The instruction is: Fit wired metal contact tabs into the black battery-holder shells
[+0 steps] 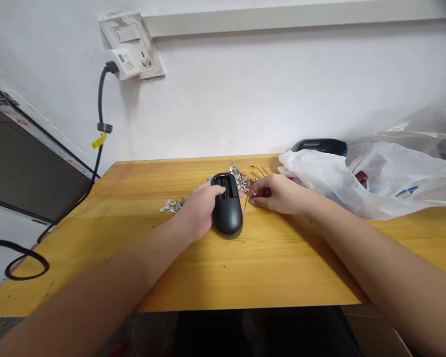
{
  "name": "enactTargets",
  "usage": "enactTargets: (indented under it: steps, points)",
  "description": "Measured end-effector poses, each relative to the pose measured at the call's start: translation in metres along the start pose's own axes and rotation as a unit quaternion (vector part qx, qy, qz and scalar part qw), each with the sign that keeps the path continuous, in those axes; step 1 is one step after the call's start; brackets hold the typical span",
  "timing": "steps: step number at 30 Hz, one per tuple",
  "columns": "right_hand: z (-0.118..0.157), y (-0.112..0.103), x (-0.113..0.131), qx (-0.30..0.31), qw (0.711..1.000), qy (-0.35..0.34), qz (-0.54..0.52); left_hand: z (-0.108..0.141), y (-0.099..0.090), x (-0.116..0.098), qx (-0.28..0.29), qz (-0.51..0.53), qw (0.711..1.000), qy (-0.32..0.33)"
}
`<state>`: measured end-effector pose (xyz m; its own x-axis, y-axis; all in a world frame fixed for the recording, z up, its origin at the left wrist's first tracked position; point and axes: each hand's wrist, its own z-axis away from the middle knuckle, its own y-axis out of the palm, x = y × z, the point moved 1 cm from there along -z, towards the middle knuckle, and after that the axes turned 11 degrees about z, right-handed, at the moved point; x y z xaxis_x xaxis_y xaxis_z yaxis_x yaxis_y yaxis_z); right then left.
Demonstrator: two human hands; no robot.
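Note:
A black rounded plastic case (228, 218) is held just above the wooden table, its open compartment facing up at the far end. My left hand (200, 210) grips it from the left, with the thumb on the edge of the compartment and fingertips showing on its right side. To the right, my right hand (275, 193) pinches a small metal piece (252, 196) between thumb and fingers. Beside those fingertips lies a pile of small silvery metal pieces (240, 177) with thin red wires (259, 172). More metal pieces (169, 206) lie left of the case, partly behind my left hand.
White plastic bags (390, 183) cover the right side of the wooden table (223, 277), with a black object (321, 146) behind them. A charger (124, 63) sits in the wall socket, its dark cable (99, 99) hanging down past the table's left edge.

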<state>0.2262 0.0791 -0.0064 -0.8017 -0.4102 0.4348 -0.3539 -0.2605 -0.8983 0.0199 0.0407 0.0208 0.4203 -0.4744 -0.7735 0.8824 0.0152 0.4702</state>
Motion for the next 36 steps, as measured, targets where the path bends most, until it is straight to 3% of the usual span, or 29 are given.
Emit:
enactTargets:
  steps: [5, 8, 12, 15, 19, 24, 29, 36]
  points:
    - [-0.001, 0.000, -0.007, -0.013, 1.000, -0.017, 0.007, -0.007, -0.006, 0.001, 0.008, 0.011, 1.000, 0.022]
    - [0.003, -0.004, -0.003, -0.040, 0.999, 0.004, 0.024, -0.009, -0.010, -0.009, 0.000, 0.046, 0.998, 0.032]
    - [0.006, -0.004, 0.020, -0.093, 0.995, -0.033, 0.004, -0.014, -0.020, -0.039, -0.039, 0.116, 0.979, 0.166]
    - [0.003, 0.007, 0.041, -0.082, 0.993, -0.082, 0.007, -0.023, -0.031, -0.053, -0.068, 0.168, 0.960, 0.213]
    - [-0.009, 0.024, 0.054, -0.063, 0.990, -0.122, 0.038, -0.030, -0.036, -0.049, -0.043, 0.187, 0.960, 0.205]
    - [-0.019, 0.033, 0.045, -0.077, 0.986, -0.147, 0.020, -0.029, -0.035, -0.040, -0.008, 0.169, 0.964, 0.204]
    - [-0.017, 0.030, 0.042, -0.094, 0.987, -0.130, 0.008, -0.028, -0.034, -0.040, -0.018, 0.180, 0.962, 0.204]
    - [-0.021, 0.033, 0.048, -0.091, 0.978, -0.187, 0.005, -0.029, -0.032, -0.038, -0.029, 0.162, 0.973, 0.164]
